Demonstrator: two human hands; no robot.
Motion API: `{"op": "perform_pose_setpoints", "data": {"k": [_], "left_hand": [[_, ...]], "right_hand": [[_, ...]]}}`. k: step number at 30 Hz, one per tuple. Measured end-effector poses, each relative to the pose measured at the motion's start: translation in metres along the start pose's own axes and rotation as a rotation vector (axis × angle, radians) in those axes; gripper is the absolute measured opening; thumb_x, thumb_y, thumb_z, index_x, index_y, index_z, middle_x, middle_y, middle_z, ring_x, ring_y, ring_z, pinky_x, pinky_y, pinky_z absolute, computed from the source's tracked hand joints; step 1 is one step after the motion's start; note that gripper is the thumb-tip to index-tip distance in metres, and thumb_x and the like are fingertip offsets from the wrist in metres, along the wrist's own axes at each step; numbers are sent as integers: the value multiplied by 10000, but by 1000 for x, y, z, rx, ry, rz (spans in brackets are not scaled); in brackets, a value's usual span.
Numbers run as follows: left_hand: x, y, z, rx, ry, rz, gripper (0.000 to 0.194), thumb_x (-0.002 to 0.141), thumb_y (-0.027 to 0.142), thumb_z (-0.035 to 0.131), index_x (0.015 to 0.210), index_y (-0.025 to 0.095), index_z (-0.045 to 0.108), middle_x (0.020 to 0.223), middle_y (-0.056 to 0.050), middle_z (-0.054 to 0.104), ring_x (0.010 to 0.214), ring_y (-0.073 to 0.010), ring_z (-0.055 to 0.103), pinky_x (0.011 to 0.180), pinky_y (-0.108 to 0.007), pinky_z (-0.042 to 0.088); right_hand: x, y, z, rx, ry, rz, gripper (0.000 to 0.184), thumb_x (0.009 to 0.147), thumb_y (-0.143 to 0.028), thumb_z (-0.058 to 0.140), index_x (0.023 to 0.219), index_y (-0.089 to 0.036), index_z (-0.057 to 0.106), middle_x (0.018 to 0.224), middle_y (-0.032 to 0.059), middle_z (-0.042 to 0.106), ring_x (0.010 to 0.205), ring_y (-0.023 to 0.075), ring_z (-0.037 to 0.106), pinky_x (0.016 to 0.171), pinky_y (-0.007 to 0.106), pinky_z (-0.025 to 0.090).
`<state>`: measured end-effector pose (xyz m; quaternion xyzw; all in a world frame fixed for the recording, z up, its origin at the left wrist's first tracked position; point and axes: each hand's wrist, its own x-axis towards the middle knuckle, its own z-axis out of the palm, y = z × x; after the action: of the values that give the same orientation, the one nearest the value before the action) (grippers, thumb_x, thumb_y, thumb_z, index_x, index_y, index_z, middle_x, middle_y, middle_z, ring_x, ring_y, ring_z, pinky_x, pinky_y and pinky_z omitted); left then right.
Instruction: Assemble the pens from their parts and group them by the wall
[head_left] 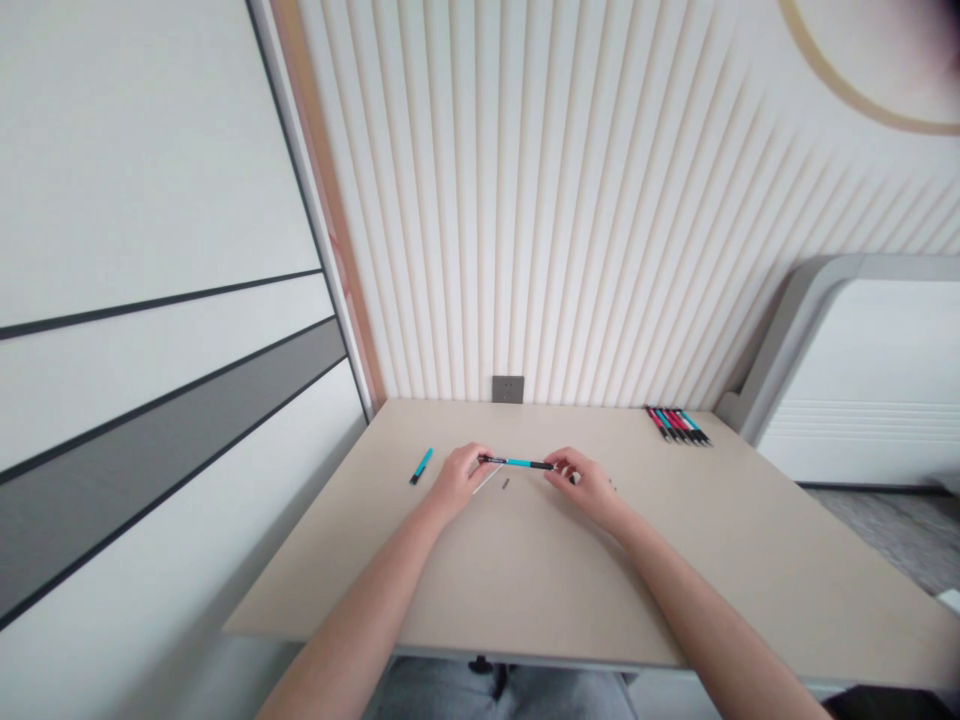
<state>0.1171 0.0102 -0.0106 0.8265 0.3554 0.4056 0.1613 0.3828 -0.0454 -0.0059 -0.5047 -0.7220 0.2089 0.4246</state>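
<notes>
Between my two hands a black and turquoise pen (519, 462) is held level, just above the desk. My left hand (459, 472) pinches its black left end. At the other end, the fingers of my right hand (581, 476) close around the pen's tip. Below the pen, a thin white stick (487, 480) slants from near my left fingers. A small dark grey piece (505, 484) lies on the desk close by. Left of my left hand rests a turquoise and black pen part (421, 466). Something small and dark beneath my right fingers is partly hidden.
The beige desk (540, 590) reaches back to a ribbed white wall (465, 200) with a dark socket (508, 389). A row of several red, turquoise and black pens (677, 426) lies at the back right. A white panelled cabinet (150, 420) borders the left side.
</notes>
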Motion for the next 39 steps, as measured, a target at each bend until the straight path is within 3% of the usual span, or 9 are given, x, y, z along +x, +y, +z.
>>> {"op": "perform_pose_setpoints", "data": {"k": [3,7,13,22,28,33,39], "left_hand": [[0,0,1,-4,-3,4,118,921,302,586,933,199,641,878,-32,685,847,-196,639,785,-310,489],[0,0,1,-10,-7,9,113,920,299,584,927,204,644,872,-29,686,842,-194,639,789,-309,488],[0,0,0,-18,11,-3,108,918,289,581,950,203,637,883,-30,685,847,-196,641,794,-311,488],[1,1,0,-22,-9,-5,125,914,308,595,939,199,653,894,-39,696,858,-202,645,799,-320,495],[0,1,-1,-21,-13,-11,149,923,333,582,939,202,651,899,-39,696,857,-199,645,802,-319,498],[0,2,-1,-26,-17,-18,136,919,318,585,942,197,644,886,-38,691,848,-196,644,802,-317,494],[0,4,-1,-31,-24,-23,135,918,305,581,944,192,649,901,-41,693,864,-198,645,802,-318,495]], "right_hand": [[0,1,0,-12,0,-10,260,911,-431,535,912,-207,666,856,50,662,741,181,589,675,300,471],[0,3,0,-18,-25,-21,413,981,-445,401,780,-203,670,755,43,644,671,171,569,645,300,454],[0,6,1,35,12,-56,274,891,-430,582,1078,-234,621,1054,65,645,871,190,623,736,312,501],[0,0,-3,-61,-12,4,280,931,-436,513,901,-207,672,844,49,692,778,194,620,710,316,483],[1,0,-2,-129,-17,14,349,955,-460,451,919,-212,694,888,58,717,810,201,644,724,303,494],[5,18,-24,-307,73,122,351,949,-404,435,1075,-187,680,1032,108,711,934,241,637,858,362,464],[-4,50,-55,-517,73,347,248,828,-377,585,890,-187,732,846,97,722,835,267,651,762,370,441]]}}
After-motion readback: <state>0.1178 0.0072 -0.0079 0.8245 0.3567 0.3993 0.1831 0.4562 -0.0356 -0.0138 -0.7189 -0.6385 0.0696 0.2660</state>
